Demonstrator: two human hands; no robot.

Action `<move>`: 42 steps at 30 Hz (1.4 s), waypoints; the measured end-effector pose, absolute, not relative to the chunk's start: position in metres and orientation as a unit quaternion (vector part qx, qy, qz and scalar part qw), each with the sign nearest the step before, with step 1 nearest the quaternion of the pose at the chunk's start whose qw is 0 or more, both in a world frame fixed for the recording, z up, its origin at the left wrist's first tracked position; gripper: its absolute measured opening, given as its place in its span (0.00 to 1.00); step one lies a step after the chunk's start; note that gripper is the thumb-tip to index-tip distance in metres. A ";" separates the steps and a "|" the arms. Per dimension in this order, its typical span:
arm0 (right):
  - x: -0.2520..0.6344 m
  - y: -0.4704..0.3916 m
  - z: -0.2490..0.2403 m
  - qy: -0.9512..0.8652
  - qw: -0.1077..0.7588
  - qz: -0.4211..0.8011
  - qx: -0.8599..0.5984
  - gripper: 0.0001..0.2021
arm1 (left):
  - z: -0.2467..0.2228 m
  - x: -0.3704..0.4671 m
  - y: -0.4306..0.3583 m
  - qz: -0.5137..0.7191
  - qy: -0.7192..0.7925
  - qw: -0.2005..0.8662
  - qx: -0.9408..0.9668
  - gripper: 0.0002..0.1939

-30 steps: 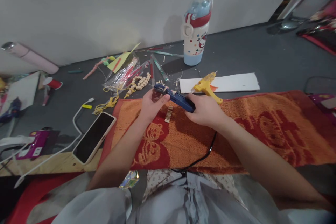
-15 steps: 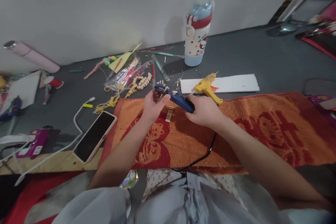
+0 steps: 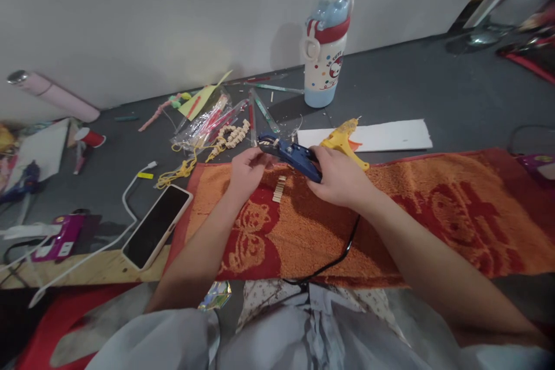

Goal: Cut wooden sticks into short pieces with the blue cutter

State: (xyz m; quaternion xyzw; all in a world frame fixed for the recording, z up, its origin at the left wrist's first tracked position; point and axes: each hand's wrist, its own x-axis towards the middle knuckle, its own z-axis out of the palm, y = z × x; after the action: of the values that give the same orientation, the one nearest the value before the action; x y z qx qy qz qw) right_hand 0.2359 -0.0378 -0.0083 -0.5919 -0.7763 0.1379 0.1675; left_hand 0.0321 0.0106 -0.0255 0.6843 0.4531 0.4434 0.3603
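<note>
My right hand (image 3: 340,176) is closed round the handles of a blue plier-like cutter (image 3: 299,160), its head pointing left over an orange and red towel (image 3: 321,225). My left hand (image 3: 248,170) is at the cutter's head, thumb and fingers pinched together; what they hold, if anything, is too small to make out. Below the cutter, a short row of small wooden pieces (image 3: 279,189) lies on the towel. Just behind my right hand is a yellow glue gun (image 3: 344,134), on a white strip of board (image 3: 390,136) and partly hidden.
A cartoon water bottle (image 3: 326,58) stands near the wall. To the left are a beaded piece (image 3: 234,136) with yellow string, plastic-wrapped sticks (image 3: 212,118), a phone (image 3: 156,226), a white cable (image 3: 125,191) and a pink flask (image 3: 56,95). A black cord (image 3: 342,255) crosses the towel.
My left hand has shifted slightly left and down, its thumb coming off the cutter's head into a pinch beside it. My right hand keeps hold of the cutter, which has turned slightly.
</note>
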 end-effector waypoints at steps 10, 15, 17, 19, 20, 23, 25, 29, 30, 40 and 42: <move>0.244 -0.037 -0.008 -0.819 0.160 0.188 -0.518 0.27 | -0.020 0.026 0.010 0.408 0.435 0.260 0.759 0.11; 0.248 -0.036 -0.007 -0.828 0.166 0.210 -0.493 0.27 | -0.021 0.022 0.010 0.415 0.400 0.237 0.782 0.11; 0.249 -0.036 -0.005 -0.828 0.164 0.222 -0.488 0.27 | -0.020 0.021 0.010 0.424 0.381 0.227 0.790 0.10; 0.250 -0.037 -0.003 -0.826 0.168 0.227 -0.488 0.27 | -0.019 0.021 0.009 0.429 0.372 0.225 0.791 0.10; 0.250 -0.037 -0.002 -0.825 0.170 0.226 -0.490 0.26 | -0.019 0.021 0.009 0.428 0.375 0.228 0.790 0.10; 0.249 -0.037 -0.001 -0.819 0.172 0.222 -0.500 0.24 | -0.017 0.023 0.008 0.412 0.395 0.246 0.783 0.11; 0.248 -0.037 -0.002 -0.816 0.169 0.217 -0.507 0.24 | -0.016 0.024 0.008 0.403 0.411 0.254 0.777 0.11; 0.243 -0.037 -0.005 -0.808 0.180 0.150 -0.540 0.28 | -0.015 0.026 0.008 0.404 0.422 0.258 0.770 0.11; 0.242 -0.037 -0.006 -0.807 0.185 0.129 -0.545 0.29 | -0.015 0.027 0.008 0.408 0.418 0.262 0.768 0.12; 0.244 -0.035 -0.008 -0.807 0.179 0.139 -0.545 0.27 | -0.013 0.029 0.007 0.391 0.386 0.426 0.719 0.12; 0.244 -0.035 -0.006 -0.805 0.172 0.150 -0.548 0.24 | -0.014 0.029 0.006 0.380 0.391 0.434 0.717 0.12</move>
State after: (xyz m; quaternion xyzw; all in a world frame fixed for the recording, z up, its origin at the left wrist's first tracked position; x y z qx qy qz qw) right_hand 0.2436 -0.0354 -0.0056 -0.5481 -0.8048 0.1496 0.1717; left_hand 0.0289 0.0061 -0.0136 0.7167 0.3911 0.3805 0.4343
